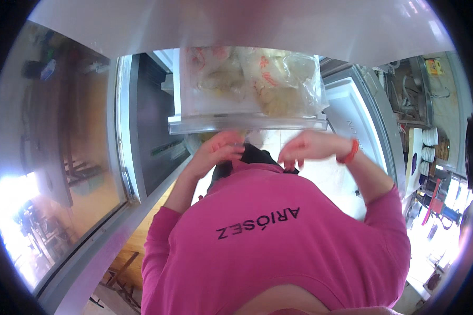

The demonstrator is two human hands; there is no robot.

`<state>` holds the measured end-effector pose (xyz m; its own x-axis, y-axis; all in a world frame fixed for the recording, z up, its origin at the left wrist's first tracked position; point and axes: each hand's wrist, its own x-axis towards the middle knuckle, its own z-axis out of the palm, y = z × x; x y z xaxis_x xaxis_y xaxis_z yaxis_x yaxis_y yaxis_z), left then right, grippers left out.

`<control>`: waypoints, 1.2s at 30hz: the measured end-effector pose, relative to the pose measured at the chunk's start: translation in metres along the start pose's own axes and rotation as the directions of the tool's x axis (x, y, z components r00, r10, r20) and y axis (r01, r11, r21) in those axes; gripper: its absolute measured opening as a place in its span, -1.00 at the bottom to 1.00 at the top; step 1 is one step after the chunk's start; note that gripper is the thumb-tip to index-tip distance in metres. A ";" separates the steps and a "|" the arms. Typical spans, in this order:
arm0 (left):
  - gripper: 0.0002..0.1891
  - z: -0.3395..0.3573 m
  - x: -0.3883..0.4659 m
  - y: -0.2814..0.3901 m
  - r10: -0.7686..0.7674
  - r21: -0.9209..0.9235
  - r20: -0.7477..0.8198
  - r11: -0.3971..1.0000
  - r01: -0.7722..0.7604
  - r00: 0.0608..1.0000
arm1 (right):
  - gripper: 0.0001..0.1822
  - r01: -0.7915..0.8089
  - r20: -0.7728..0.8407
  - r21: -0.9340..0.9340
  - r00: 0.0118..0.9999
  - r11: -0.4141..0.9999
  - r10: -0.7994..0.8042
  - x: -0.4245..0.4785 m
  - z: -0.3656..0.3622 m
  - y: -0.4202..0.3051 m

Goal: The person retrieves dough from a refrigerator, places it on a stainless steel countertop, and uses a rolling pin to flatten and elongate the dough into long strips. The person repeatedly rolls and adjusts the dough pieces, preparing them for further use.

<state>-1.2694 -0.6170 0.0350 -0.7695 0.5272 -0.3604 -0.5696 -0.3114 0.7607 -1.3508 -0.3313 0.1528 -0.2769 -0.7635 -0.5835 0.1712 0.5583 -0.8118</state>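
A clear-fronted white freezer drawer (248,124) is pulled out toward me. In it lie clear plastic bags (278,84) with red print and pale, yellowish contents that I cannot make out. My left hand (224,147) is just below the drawer's front edge, fingers bent and apart, blurred by motion. At the same height on the right is my right hand (309,146), with an orange-red band at the wrist. Its fingers hang loosely toward my body and hold nothing visible. Partly hidden behind my left hand, something pale and yellowish shows beneath the drawer.
An open refrigerator door (356,118) stands to the right of the drawer. On the left is a glass pane in a metal frame (128,118). Stacked white bowls (429,138) sit at the far right, near a metal sink (412,90). A pale surface crosses the view's top.
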 end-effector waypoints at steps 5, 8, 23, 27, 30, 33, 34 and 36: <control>-0.65 -0.004 0.036 -0.024 0.199 -0.217 -0.115 0.951 -0.220 0.973 | -0.59 0.554 -0.630 0.733 0.771 0.393 0.088 0.020 0.046 0.105; -0.64 0.007 0.036 -0.002 0.286 -0.068 -0.095 0.954 -0.293 0.954 | -0.74 0.690 -0.722 0.683 0.687 0.240 0.080 0.025 0.044 0.090; -0.71 -0.036 0.179 0.091 0.462 0.109 -0.337 0.885 -0.454 0.820 | -0.68 0.690 -0.756 0.413 0.624 0.594 -0.199 0.010 -0.040 0.059; -0.77 -0.062 0.223 0.113 0.461 0.095 -0.382 0.882 -0.462 0.801 | -0.75 0.566 -0.837 0.135 0.505 0.813 -0.213 -0.085 -0.021 0.083; -0.77 -0.071 0.239 0.125 0.488 0.114 -0.349 0.870 -0.480 0.800 | -0.77 0.197 -0.949 -0.239 0.161 0.951 -0.272 -0.158 -0.009 0.087; -0.75 -0.051 0.238 0.127 0.501 0.009 -0.392 0.841 -0.541 0.772 | -0.73 -0.192 -0.940 -0.310 -0.088 0.931 -0.331 -0.220 -0.001 0.108; -0.73 -0.064 0.238 0.127 0.505 -0.005 -0.329 0.844 -0.537 0.798 | -0.69 -0.383 -0.932 -0.274 -0.120 0.882 -0.342 -0.241 -0.001 0.120; -0.70 -0.046 0.224 0.095 0.429 -0.085 -0.242 0.884 -0.459 0.870 | -0.59 -0.755 -0.930 -0.038 -0.214 0.655 -0.300 -0.288 0.012 0.166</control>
<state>-1.5088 -0.5653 0.0015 -0.9839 0.1339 -0.1181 -0.1746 -0.5847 0.7922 -1.2312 -0.0230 0.1857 -0.8710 0.2975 0.3909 0.2855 0.9541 -0.0899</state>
